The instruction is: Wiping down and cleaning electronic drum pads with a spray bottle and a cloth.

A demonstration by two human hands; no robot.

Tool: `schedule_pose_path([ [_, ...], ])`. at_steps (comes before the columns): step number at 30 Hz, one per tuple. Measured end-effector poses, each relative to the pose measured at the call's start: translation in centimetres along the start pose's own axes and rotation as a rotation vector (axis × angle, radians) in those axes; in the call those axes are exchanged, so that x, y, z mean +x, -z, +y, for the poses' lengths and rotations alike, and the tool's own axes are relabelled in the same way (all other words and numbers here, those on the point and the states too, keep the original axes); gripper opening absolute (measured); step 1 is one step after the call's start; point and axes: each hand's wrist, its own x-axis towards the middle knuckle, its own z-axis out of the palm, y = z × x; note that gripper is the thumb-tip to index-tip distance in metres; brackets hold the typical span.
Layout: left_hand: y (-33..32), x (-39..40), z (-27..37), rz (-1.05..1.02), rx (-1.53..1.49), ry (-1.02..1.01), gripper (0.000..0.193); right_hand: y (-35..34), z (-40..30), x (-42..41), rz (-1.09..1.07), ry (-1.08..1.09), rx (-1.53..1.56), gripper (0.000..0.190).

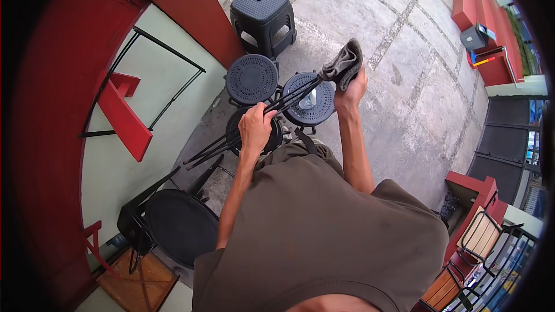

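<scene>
My left hand [256, 128] is closed around a bundle of thin black metal rods [299, 92], gripping it near the middle. The rods slant from lower left to upper right, and their free ends show beyond my wrist. At the upper end, my right hand [352, 91] holds a crumpled grey cloth [346, 61] against the rods; the cloth hides their tips. Below the bundle stand a round perforated dark stool [252, 79] and a second one [324, 108]. A clear bottle with a white top [308, 101] rests on the second. Another round dark seat [234, 121] is partly covered by my left hand.
A square dark plastic stool [261, 5] stands ahead. On the left are a black metal frame [169, 54], a red wooden bracket [123, 117], a chair with a round black seat [184, 225] and a wooden panel [134, 279]. Slatted wooden chairs [480, 234] stand lower right.
</scene>
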Motion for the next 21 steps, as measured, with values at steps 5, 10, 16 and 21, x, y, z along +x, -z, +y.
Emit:
schedule_pose_path([
  [5,2.6,1.0,-0.7,0.142,-0.11,0.039,0.027,3.2,-0.3,2.8,0.014,-0.105,0.227,0.04],
  [10,7.5,1.2,-0.7,0.234,-0.167,0.064,0.028,1.8,3.1,2.9,-0.261,-0.027,-0.325,0.041],
  [16,9.9,-1.1,-2.8,0.418,-0.513,0.056,0.024,-8.9,4.7,1.5,-0.82,0.375,-0.711,0.043],
  [21,9.6,-4.5,-6.3,0.589,-0.737,0.06,0.023,-16.7,3.9,-1.9,-1.076,0.746,-0.82,0.037],
])
